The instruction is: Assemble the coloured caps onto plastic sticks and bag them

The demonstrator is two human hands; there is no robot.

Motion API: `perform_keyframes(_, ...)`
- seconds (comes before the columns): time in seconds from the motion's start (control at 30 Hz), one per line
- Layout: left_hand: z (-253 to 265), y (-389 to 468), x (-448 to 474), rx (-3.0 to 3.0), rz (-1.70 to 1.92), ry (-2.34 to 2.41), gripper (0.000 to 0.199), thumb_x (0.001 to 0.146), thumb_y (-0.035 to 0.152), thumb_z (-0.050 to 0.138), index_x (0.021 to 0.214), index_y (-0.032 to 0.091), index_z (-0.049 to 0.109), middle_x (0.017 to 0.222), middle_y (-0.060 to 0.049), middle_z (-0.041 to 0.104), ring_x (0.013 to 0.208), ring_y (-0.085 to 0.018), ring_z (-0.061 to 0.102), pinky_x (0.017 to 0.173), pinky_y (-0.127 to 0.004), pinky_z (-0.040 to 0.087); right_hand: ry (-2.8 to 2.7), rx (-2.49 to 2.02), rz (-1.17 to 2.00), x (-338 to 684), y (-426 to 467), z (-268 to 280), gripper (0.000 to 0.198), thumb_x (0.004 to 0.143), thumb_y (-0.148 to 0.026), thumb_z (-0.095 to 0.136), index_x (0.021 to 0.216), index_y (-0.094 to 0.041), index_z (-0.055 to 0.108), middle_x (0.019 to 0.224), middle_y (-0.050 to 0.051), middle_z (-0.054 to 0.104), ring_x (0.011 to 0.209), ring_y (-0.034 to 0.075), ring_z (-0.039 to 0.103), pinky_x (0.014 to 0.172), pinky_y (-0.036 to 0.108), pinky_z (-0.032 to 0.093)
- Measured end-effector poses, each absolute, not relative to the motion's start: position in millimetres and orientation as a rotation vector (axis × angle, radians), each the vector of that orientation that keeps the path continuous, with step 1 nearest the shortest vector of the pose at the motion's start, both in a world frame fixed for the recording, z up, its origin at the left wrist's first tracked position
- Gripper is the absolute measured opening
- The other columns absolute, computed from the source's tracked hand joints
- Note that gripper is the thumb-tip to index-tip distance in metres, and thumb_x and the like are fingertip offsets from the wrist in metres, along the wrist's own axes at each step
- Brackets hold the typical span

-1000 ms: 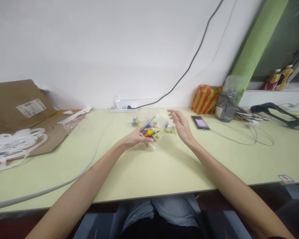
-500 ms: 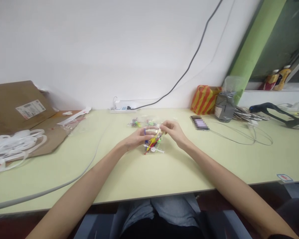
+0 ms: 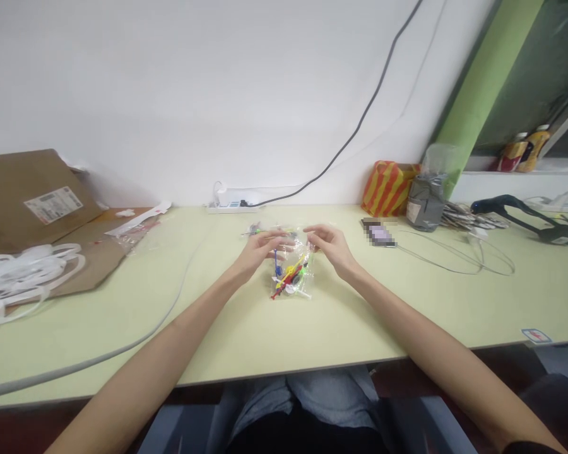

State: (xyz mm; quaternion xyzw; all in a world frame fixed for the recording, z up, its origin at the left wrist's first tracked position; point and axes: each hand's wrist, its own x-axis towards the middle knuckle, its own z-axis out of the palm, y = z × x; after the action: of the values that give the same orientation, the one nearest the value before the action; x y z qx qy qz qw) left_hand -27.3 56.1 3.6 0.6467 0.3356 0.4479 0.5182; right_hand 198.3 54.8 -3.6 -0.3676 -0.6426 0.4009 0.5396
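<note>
A clear plastic bag [image 3: 291, 277] with small coloured plastic parts inside, in red, yellow, blue, green and white, lies on the table in front of me. My left hand [image 3: 260, 252] is over the bag's upper left side, its fingers stretched out and apart. At the upper right corner is my right hand [image 3: 329, 246], fingers bent and slightly apart, close to the plastic. Whether its fingertips touch the film is too small to make out. Behind my left hand, more coloured parts [image 3: 254, 228] are partly hidden.
On the left lie a cardboard box [image 3: 9, 202] and a heap of white strap [image 3: 28, 271]. A power strip [image 3: 227, 208] is at the wall. To the right are a phone [image 3: 378, 233], a striped bag [image 3: 388, 189] and a grey bag [image 3: 426, 208]. A thick cable [image 3: 123, 347] crosses the left side.
The bag has come down flatter and slightly nearer to me. Both hands have moved a little up and away from its parts, and their fingers have loosened.
</note>
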Motion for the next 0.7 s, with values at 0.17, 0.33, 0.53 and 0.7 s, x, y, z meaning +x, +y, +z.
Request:
perform_keyframes(0.17,3,58,-29,1.504,1.137,0.806,0.039,0.084,0.044,0.069,0.111,0.016,0.067,0.105,-0.015,0.076,0.085,-0.025,0.074,0.077,-0.037,0.057,-1.515,-0.857,0.924,198,54,-3,0.031,0.081,-0.042,0.061,0.098,-0.019,0.072,0.075,0.004,0.067,0.071,0.016,0.059,0.066,0.03,0.048)
perform_keyframes(0.33,2,62,-30,1.402,1.118,0.724,0.023,0.082,0.037,0.066,0.085,0.015,0.062,0.099,-0.013,0.076,0.083,-0.027,0.075,0.077,-0.037,0.057,-1.58,-0.814,0.866,199,48,3,0.024,0.082,-0.038,0.056,0.081,-0.02,0.072,0.074,0.004,0.066,0.072,0.017,0.058,0.07,0.031,0.048)
perform_keyframes(0.53,3,58,-28,1.531,1.165,0.805,0.036,0.08,0.044,0.075,0.077,0.017,0.051,0.093,-0.012,0.076,0.077,-0.026,0.075,0.067,-0.035,0.057,-1.713,-0.831,0.802,198,44,6,0.038,0.09,-0.047,0.051,0.071,-0.019,0.068,0.077,0.006,0.065,0.077,0.019,0.058,0.073,0.032,0.047)
perform_keyframes(0.7,6,52,-21,1.576,1.193,0.815,0.045,0.074,0.042,0.082,0.079,0.018,0.044,0.087,-0.01,0.076,0.072,-0.026,0.075,0.067,-0.035,0.058,-1.601,-0.862,0.789,195,54,-2,0.036,0.081,-0.054,0.068,0.081,-0.02,0.059,0.074,0.001,0.059,0.068,0.015,0.054,0.064,0.028,0.043)
